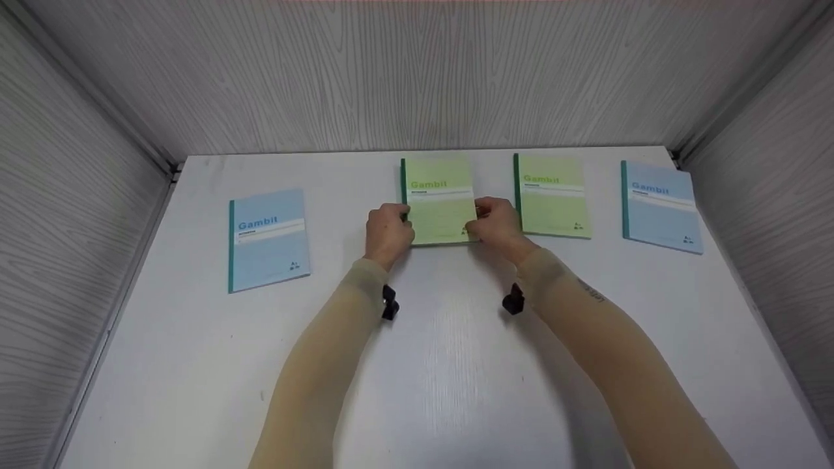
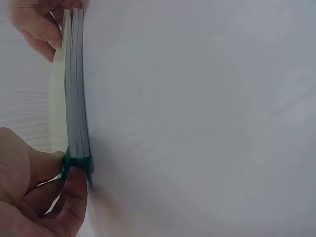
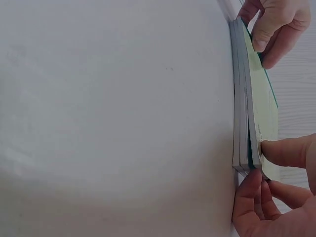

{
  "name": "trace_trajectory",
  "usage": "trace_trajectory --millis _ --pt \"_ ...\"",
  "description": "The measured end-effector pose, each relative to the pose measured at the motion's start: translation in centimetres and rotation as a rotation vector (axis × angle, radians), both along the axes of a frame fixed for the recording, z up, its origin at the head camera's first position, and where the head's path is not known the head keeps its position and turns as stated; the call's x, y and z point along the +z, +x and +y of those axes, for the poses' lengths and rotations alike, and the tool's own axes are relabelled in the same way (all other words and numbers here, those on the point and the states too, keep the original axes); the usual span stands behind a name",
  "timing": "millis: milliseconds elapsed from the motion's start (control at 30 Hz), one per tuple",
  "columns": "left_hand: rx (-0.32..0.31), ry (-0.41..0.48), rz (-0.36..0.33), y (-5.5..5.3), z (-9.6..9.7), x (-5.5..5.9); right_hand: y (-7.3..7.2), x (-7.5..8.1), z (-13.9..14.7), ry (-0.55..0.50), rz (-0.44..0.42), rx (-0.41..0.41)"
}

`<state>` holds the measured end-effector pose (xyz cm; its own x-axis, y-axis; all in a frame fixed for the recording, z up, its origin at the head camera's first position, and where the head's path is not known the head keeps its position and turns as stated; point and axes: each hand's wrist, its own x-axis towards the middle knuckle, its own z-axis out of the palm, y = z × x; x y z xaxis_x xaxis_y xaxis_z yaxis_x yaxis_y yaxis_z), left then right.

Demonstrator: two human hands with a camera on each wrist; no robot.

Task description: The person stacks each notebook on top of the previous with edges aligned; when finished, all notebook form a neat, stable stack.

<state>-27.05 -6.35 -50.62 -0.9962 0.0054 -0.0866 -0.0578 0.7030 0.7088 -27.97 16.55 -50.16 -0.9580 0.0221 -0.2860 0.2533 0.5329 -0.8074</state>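
Observation:
A green notebook [image 1: 440, 215] with a dark green spine lies on top of a small stack at the middle of the far table edge. The layered page edges [image 2: 77, 89] of the stack show in the left wrist view. My left hand [image 1: 388, 233] pinches the spine side near the lower left corner. On the opposite side, my right hand [image 1: 498, 223] grips the lower right corner, its thumb on the cover and its fingers at the edge. A narrow gap shows below the top notebook at that corner in the right wrist view. The undersides of the fingers are partly hidden.
Another green notebook [image 1: 552, 195] lies just right of my right hand. One blue notebook [image 1: 661, 208] is at the far right, and another blue notebook [image 1: 268, 241] lies on the left. Wood-grain panels [image 1: 417, 78] enclose the white table [image 1: 443, 365] at the back and sides.

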Motion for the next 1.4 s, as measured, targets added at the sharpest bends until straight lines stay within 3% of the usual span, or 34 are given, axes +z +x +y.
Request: trace_trajectory --millis 200,500,733,967,1133,1233,1400 --pt "-0.016 -0.013 0.032 0.0 0.0 -0.1 0.0 -0.1 -0.2 0.041 0.047 0.022" --pt "-0.051 -0.054 -0.001 0.2 -0.4 0.1 0.0 0.1 -0.5 0.077 0.047 0.036" --pt "-0.045 0.035 -0.047 0.4 -1.7 0.6 0.6 0.4 -0.8 0.074 0.079 0.036" --pt "-0.065 0.112 0.009 2.2 -6.3 1.2 1.8 1.2 -3.1 0.08 0.259 0.021" --pt "-0.052 0.103 0.075 3.4 -10.3 1.8 2.5 1.6 -5.8 0.045 0.337 0.082" --pt "-0.03 0.088 0.064 3.9 -12.5 2.2 2.8 1.9 -7.7 -0.026 0.292 0.114" --pt "0.003 0.052 0.019 4.7 -15.8 3.1 3.1 2.2 -11.2 -0.148 0.135 0.159"
